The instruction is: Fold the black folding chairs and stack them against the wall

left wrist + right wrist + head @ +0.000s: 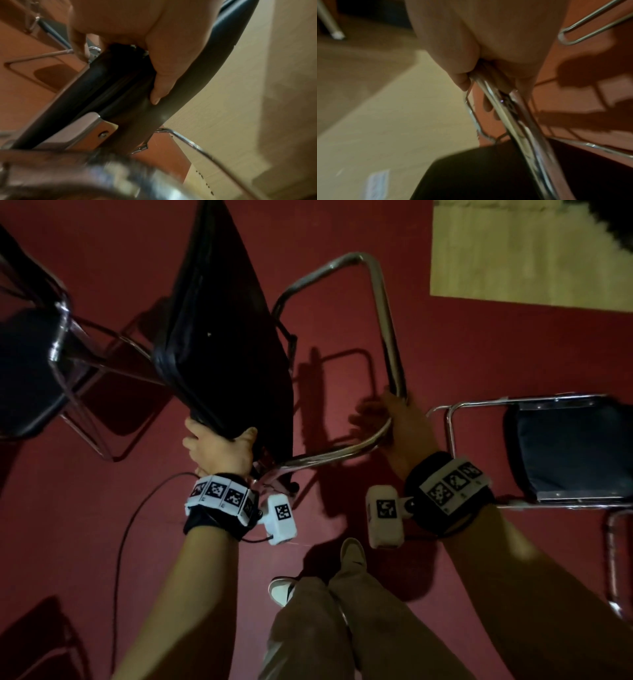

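I hold one black folding chair (226,344) above the red floor, its padded seat turned on edge. My left hand (219,448) grips the near edge of the black padding; in the left wrist view its fingers (163,75) curl round the dark cushion (120,83). My right hand (390,419) grips the chrome tube frame (383,313) at its curved bend; in the right wrist view its fingers (460,79) wrap round the shiny tube (505,115). The chrome leg loop stands apart from the seat.
A second black chair (30,364) stands unfolded at the left, a third (568,453) at the right. A beige wall (527,251) shows at top right. A black cable (137,515) trails over the red floor. My legs and shoes (352,553) are below.
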Action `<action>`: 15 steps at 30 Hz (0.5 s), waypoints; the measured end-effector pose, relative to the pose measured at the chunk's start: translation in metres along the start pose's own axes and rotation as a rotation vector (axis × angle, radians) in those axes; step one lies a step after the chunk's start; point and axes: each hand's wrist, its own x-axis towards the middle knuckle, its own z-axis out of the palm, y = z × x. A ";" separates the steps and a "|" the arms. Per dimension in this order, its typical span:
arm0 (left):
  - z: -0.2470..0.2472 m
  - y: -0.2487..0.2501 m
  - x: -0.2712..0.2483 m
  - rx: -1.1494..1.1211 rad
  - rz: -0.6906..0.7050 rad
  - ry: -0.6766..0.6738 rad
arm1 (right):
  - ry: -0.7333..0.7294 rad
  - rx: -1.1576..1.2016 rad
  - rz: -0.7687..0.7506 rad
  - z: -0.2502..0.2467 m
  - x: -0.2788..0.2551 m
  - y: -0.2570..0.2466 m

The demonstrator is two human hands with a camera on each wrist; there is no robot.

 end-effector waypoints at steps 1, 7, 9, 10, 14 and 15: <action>-0.001 0.000 -0.004 0.023 0.003 0.000 | -0.040 -0.019 -0.005 0.006 -0.003 0.001; -0.011 -0.005 -0.013 0.029 -0.007 -0.004 | -0.181 -0.175 -0.035 0.033 -0.029 -0.007; -0.013 -0.009 -0.014 0.053 0.005 -0.003 | -0.238 -0.228 -0.066 0.041 -0.033 0.000; -0.015 -0.009 -0.014 0.077 0.015 0.002 | -0.272 -0.238 -0.075 0.048 -0.035 0.002; -0.016 -0.008 -0.017 0.129 0.030 -0.013 | -0.296 -0.267 -0.060 0.066 -0.030 -0.001; -0.018 -0.007 -0.018 0.131 0.035 -0.022 | -0.277 -0.252 -0.052 0.067 -0.029 -0.004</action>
